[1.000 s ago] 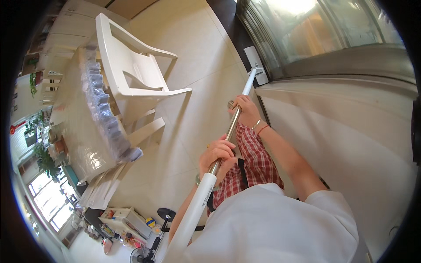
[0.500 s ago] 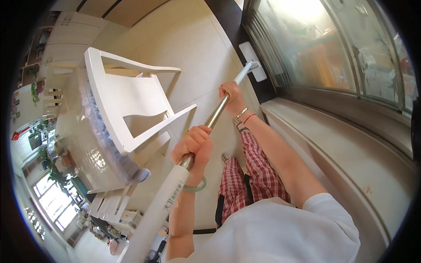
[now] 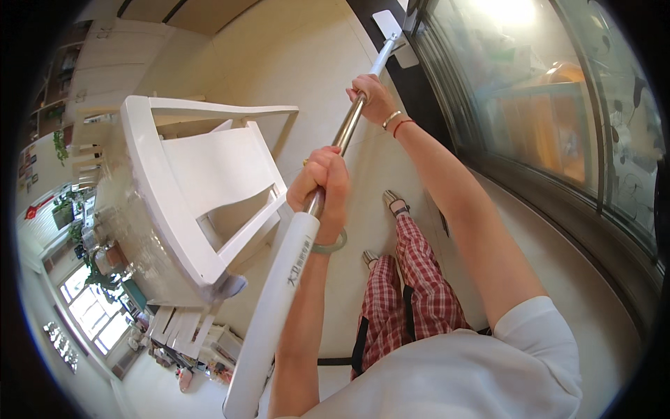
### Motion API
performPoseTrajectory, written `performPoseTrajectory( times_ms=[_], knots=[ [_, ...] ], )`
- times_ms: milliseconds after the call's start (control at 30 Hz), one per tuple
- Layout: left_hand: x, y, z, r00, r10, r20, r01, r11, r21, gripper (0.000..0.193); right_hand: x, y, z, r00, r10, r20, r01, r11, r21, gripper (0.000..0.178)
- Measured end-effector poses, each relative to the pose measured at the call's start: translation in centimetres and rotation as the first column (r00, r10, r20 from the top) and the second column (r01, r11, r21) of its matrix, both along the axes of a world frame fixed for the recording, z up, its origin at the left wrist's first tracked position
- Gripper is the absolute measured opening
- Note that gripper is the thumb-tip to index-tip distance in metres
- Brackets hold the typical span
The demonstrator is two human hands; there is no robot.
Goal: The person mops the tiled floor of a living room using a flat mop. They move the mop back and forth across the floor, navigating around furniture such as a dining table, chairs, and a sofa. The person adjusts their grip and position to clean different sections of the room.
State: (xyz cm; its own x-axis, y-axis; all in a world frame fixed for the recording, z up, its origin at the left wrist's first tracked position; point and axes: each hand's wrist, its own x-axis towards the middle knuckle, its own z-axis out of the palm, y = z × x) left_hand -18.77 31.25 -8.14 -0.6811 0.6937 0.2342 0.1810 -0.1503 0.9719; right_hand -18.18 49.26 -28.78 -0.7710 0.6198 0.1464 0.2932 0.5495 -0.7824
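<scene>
A long flat mop (image 3: 273, 307) with a white grip and a shiny metal pole runs slantwise from the lower left to the far right. My left hand (image 3: 322, 181) is wrapped round the metal pole just above the white grip; a pale green bangle circles that wrist. Farther along, my right hand (image 3: 373, 100) closes round the pole near its light blue lower section. A bracelet and a red string are on the right wrist. The white mop head (image 3: 388, 26) lies flat on a dark floor strip (image 3: 413, 87) beside the sliding door.
A white chair (image 3: 225, 164) stands left of the pole, close to a table (image 3: 150, 230) with a clear plastic cover. On the right are framed glass sliding doors (image 3: 530, 105). Pale tiles (image 3: 307, 49) cover the floor, and my feet stand below the pole.
Both hands and the mop have moved forward, the mop head sliding farther along the dark strip, away from me. My view has shifted, and the chair appears nearer the pole.
</scene>
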Motion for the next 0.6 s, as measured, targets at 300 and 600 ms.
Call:
performPoseTrajectory(
  times_ms=[300,600],
  knots=[
    [7.2,-11.9,0.5,0.974,0.215,0.072,-0.211,0.976,-0.060,0.030,6.5,-11.3,1.2,0.934,0.240,0.266,-0.276,0.955,0.109,0.007],
    [19.5,-32.0,6.1,0.896,0.415,0.159,-0.376,0.899,-0.223,0.028,18.8,-32.7,3.1,0.873,0.488,0.009,-0.479,0.861,-0.172,0.012]
  ],
)
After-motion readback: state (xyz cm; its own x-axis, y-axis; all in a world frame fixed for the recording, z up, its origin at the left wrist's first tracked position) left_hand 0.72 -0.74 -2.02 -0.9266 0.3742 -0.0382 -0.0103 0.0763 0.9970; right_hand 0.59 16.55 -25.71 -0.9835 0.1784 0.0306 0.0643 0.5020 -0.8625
